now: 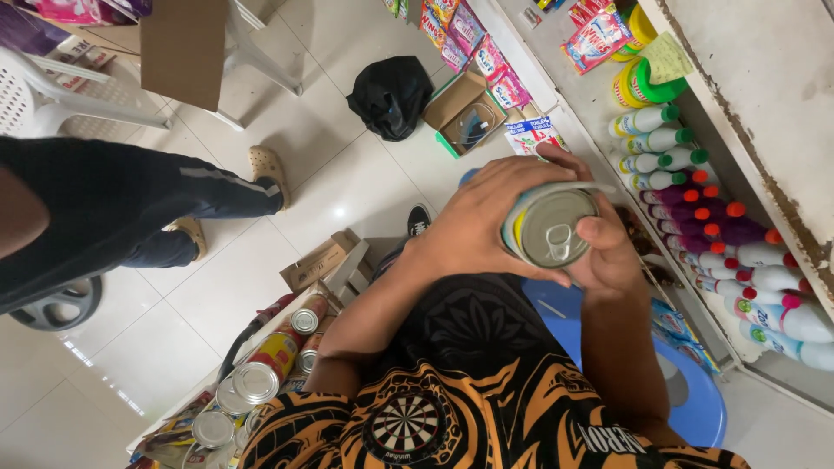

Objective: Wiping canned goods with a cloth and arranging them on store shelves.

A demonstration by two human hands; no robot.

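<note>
We look down on both hands meeting over one tin can [551, 227], its silver pull-tab lid facing us, held up in front of the chest, right of centre.

Left hand [486, 219]: wrapped around the can's left side, fingers curled over the far rim, closed on it.

Right hand [610, 252]: clasps the can's right and near side, thumb lying along the rim beside the lid. Both hands grip the same can; the label is mostly hidden, only a yellow-and-blue strip showing on the left edge.

Below the hands, the person's black-and-orange patterned shirt [452, 399] fills the near edge. A blue plastic stool [695, 391] sits under the right forearm.

Near left: a group of more tin cans [261, 373], silver lids up or tilted, lying close together in an open carton, some touching.

Right: a shelf [756, 113] with rows of plastic bottles [695, 200], lying on their sides as we see them, white ones with green caps farther off, purple ones with orange caps, white ones with pink caps nearer.

Far centre, on the white tiled floor [347, 182]: a black bag [391, 94] beside a small open cardboard box [465, 113]. Colourful sachet packs [469, 39] hang far of it.

Left: another person's dark trouser leg [130, 204] and beige sandal [268, 165], well apart from the hands. A white plastic chair [52, 95] stands at far left.
</note>
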